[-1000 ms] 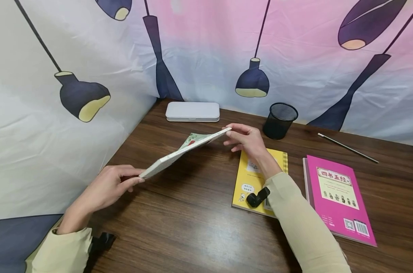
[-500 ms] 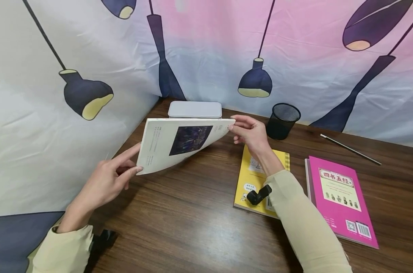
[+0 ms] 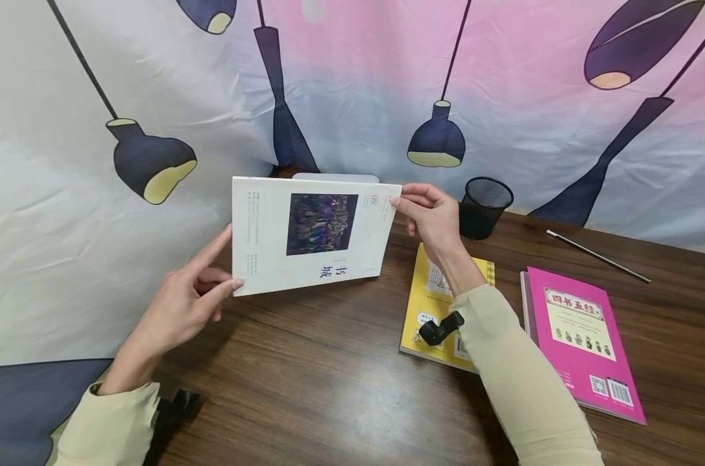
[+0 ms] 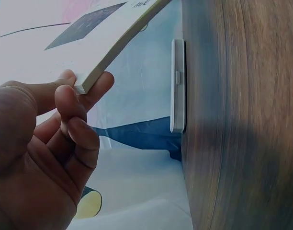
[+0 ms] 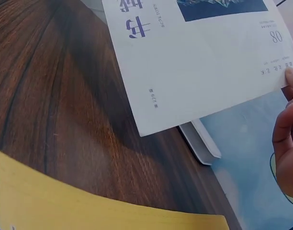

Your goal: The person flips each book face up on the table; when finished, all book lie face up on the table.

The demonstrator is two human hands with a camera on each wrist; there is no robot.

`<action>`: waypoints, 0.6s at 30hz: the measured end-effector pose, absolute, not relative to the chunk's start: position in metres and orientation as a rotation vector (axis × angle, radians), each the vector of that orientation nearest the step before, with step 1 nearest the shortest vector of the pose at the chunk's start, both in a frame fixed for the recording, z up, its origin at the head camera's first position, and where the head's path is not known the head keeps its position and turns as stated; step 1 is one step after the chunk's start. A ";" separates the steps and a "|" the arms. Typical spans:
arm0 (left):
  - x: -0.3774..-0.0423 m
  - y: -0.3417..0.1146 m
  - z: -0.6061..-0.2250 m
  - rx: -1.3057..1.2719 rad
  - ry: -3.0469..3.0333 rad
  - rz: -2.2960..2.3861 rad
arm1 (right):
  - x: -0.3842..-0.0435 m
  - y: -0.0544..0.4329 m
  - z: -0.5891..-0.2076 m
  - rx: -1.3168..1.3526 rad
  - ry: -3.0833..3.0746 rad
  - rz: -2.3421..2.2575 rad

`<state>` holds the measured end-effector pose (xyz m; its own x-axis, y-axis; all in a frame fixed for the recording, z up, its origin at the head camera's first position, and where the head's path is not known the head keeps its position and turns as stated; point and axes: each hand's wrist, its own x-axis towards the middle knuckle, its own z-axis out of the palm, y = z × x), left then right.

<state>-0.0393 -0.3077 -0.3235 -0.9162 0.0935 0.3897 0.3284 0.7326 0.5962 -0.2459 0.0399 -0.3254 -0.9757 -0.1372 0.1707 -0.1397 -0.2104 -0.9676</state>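
Okay, we're pinching the white book (image 3: 320, 223) at diagonal corners, left grip (image 3: 184, 298) low, right grip (image 3: 436, 220) high, long axis running between them.

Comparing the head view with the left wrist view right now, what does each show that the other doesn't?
Only the head view: the yellow book, the pink book, the black mesh cup and the thin rod.

Only the left wrist view: the clasp on the front of the white case.

Both: the left hand holding a corner of the white magazine, part of the case, the wooden table and the patterned curtain.
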 end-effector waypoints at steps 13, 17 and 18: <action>-0.042 -0.306 -0.321 -0.299 -2.560 -1.353 | -0.242 0.052 -0.320 0.567 -1.995 2.458; -0.042 -0.305 -0.322 -0.290 -2.552 -1.403 | -0.242 0.057 -0.319 0.646 -2.083 2.453; -0.042 -0.306 -0.322 -0.290 -2.552 -1.415 | -0.242 0.059 -0.319 0.661 -2.114 2.450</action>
<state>-0.0419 -0.3055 -0.3222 -0.9589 0.0703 0.2749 0.2704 0.5199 0.8103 -0.2422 0.0587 -0.3187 -0.9074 -0.3737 0.1924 -0.1357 -0.1727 -0.9756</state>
